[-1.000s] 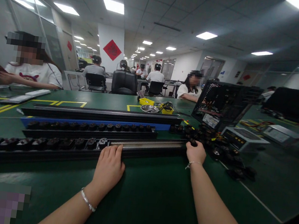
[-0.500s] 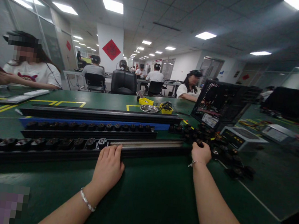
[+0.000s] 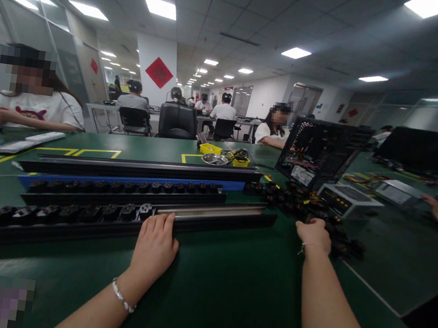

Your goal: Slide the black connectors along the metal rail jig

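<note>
Black across the head view: front rail [image 3: 227, 223], landmark for all else, slanting left to right on the green table [image 3: 234, 290]. Filled along its left stretch with a row of dark round parts [image 3: 69, 212], up to a silver-faced part [image 3: 145, 211]; farther right, open channel with a pale metal strip [image 3: 213, 210].

Over the front rail's near edge, just right of the silver-faced part, left hand [image 3: 157, 242]: fingers close together, laid on the edge, thumb apart; gripping or only resting, cannot tell. Past the front rail's right end, right hand [image 3: 316, 235], beside the loose dark parts [image 3: 291, 195], fingers bent and narrow; holding or only touching one, cannot tell.

Just behind the front rail, middle rail [image 3: 182, 198], also loaded with dark round parts. Behind that, blue strip [image 3: 232, 185] and back rail [image 3: 141, 167].

Well behind the front rail, yellow tray [image 3: 209, 149], contents too small to tell; metal dish [image 3: 215, 159] with small bits inside; yellow bin [image 3: 240, 163] with dark cables. Behind and right of it, open computer case [image 3: 321, 150], with circuitry and wires inside, and power supply [image 3: 348, 200].
</note>
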`<state>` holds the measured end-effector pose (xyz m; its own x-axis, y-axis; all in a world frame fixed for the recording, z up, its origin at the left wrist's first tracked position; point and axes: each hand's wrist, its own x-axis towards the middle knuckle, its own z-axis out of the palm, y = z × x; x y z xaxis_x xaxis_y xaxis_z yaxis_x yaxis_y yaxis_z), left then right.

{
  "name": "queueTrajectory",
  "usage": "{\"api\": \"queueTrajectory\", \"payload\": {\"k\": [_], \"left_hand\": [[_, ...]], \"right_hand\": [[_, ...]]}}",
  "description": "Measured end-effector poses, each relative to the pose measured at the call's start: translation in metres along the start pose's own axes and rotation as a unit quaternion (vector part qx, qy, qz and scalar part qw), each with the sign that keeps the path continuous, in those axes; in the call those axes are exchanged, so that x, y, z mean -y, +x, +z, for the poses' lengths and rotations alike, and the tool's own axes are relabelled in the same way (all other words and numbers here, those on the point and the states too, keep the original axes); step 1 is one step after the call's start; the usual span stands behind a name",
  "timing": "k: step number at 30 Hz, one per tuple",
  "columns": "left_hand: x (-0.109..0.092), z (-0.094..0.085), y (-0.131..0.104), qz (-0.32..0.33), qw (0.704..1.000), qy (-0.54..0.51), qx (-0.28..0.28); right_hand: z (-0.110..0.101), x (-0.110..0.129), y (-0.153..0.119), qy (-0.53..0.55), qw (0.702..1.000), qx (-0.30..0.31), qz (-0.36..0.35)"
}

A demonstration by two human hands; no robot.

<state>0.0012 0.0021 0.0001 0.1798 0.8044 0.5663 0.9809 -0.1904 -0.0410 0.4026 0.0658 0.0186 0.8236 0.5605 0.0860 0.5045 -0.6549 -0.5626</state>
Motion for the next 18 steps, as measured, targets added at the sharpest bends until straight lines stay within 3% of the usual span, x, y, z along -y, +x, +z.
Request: {"api": "queueTrajectory", "payload": {"k": [5,12,15,18], "left_hand": [[0.0,0.0,-0.001,-0.006,1.0,-0.005,0.004],[0.001,0.002,-0.002,-0.01,1.0,-0.009,0.008],[0.0,0.003,-0.001,-0.011,1.0,-0.011,0.008],[0.0,0.001,0.001,-0.021,0.999,-0.025,-0.007]], "right_hand": [[0.006,-0.005,0.002,-0.03,0.999,0.004,-0.029],[0.015,-0.004,-0.003,-0.019,0.992,-0.097,-0.078],[0.012,0.017,-0.022,-0.03,0.976,-0.133,-0.17],[0.016,0.044,-0.051,0.015,0.941,-0.117,-0.317]]}}
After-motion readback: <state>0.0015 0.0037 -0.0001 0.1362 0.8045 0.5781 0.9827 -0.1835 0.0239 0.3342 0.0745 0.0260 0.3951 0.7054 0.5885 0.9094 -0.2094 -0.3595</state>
